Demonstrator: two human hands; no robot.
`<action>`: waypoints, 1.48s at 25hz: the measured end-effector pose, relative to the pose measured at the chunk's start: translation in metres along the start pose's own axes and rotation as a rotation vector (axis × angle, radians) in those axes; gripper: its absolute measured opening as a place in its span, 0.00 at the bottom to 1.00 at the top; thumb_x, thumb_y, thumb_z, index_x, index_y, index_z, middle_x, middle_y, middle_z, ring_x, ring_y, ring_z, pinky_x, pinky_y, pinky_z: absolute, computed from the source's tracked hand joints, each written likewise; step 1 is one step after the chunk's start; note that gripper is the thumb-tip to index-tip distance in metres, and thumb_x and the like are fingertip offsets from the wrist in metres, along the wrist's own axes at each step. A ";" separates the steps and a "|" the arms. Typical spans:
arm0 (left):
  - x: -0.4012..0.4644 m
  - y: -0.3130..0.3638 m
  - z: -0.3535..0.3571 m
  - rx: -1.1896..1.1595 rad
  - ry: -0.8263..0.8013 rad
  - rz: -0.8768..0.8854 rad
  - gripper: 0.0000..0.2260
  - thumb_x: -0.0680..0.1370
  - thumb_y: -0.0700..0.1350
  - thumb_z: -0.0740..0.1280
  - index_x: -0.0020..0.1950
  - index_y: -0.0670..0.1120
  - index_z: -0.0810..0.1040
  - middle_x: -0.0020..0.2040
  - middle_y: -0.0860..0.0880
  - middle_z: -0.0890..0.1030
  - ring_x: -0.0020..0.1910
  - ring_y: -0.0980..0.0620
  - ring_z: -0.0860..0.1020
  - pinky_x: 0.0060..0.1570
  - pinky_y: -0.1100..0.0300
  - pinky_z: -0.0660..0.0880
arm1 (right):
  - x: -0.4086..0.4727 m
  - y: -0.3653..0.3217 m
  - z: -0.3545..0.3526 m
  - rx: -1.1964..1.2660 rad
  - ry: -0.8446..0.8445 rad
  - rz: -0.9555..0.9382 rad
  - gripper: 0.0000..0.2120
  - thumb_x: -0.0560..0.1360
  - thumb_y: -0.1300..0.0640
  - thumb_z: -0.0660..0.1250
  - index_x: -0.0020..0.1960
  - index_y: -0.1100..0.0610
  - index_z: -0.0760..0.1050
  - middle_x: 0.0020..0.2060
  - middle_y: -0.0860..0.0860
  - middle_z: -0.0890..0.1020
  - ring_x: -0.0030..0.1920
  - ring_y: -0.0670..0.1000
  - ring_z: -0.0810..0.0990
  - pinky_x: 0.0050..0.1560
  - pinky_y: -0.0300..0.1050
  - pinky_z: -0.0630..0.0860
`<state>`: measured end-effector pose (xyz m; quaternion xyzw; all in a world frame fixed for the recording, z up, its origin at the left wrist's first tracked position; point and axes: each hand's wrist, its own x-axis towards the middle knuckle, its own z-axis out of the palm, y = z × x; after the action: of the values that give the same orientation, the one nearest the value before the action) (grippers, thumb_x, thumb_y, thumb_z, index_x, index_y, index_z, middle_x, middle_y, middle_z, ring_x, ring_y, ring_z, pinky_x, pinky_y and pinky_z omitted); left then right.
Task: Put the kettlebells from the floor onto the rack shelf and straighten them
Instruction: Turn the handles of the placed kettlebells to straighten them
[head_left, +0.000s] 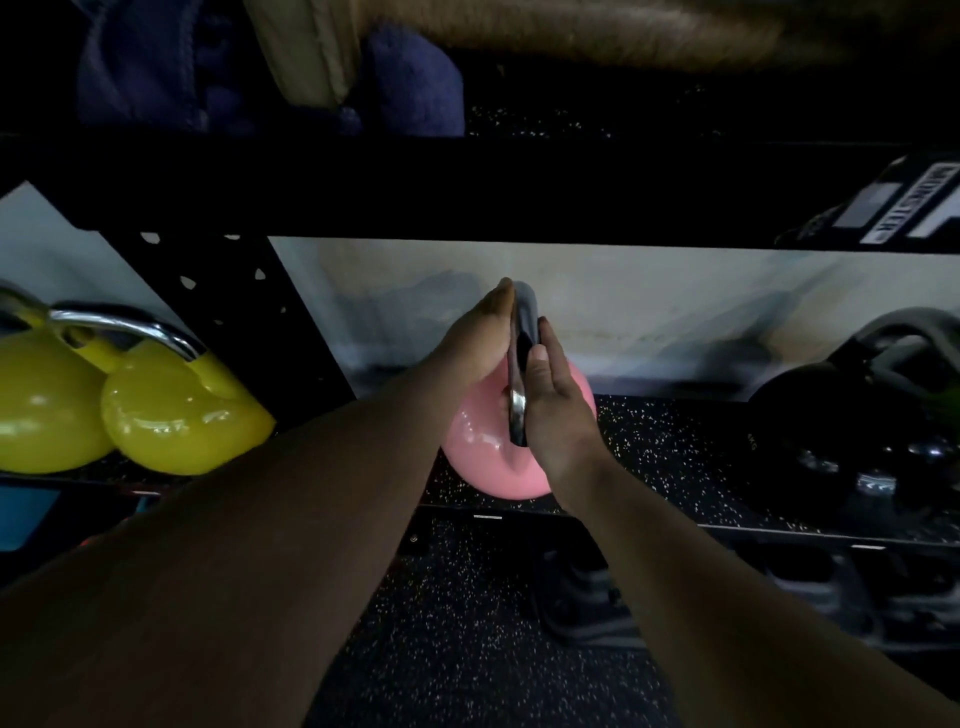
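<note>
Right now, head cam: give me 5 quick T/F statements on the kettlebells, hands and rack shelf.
1. The pink kettlebell sits on the rack shelf. True.
2. Only the left hand touches its handle. False: the right hand presses the handle's other side too.
3. Two yellow kettlebells stand to the left of the pink one. True.
4. A black kettlebell stands on the same shelf to the right. True.
5. The pink kettlebell touches the yellow ones. False: a gap and a black rack upright lie between them.
</note>
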<state>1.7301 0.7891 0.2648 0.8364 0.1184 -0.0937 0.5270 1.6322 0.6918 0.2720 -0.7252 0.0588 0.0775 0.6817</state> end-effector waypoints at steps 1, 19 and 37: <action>-0.005 0.003 -0.005 0.110 0.013 0.015 0.29 0.81 0.64 0.47 0.69 0.47 0.73 0.67 0.41 0.76 0.62 0.47 0.75 0.58 0.58 0.66 | -0.001 -0.001 -0.008 -0.023 -0.035 0.014 0.21 0.82 0.43 0.50 0.75 0.38 0.58 0.71 0.47 0.70 0.68 0.49 0.68 0.64 0.46 0.68; -0.133 -0.090 -0.213 0.822 0.389 0.407 0.12 0.73 0.55 0.62 0.38 0.48 0.75 0.38 0.51 0.82 0.39 0.46 0.80 0.32 0.57 0.72 | -0.043 -0.024 0.084 -0.674 -0.034 -0.469 0.07 0.76 0.58 0.65 0.51 0.49 0.78 0.45 0.46 0.81 0.44 0.48 0.78 0.46 0.43 0.74; -0.020 -0.182 -0.369 -0.069 0.575 -0.073 0.31 0.82 0.59 0.54 0.76 0.39 0.56 0.76 0.37 0.59 0.73 0.38 0.62 0.69 0.45 0.63 | 0.058 -0.047 0.383 -0.644 -0.137 -0.192 0.21 0.79 0.43 0.60 0.66 0.54 0.69 0.63 0.58 0.76 0.62 0.60 0.74 0.56 0.47 0.70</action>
<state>1.6684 1.1969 0.2714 0.8053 0.2962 0.1325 0.4962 1.6862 1.0780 0.2847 -0.8985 -0.0831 0.0758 0.4242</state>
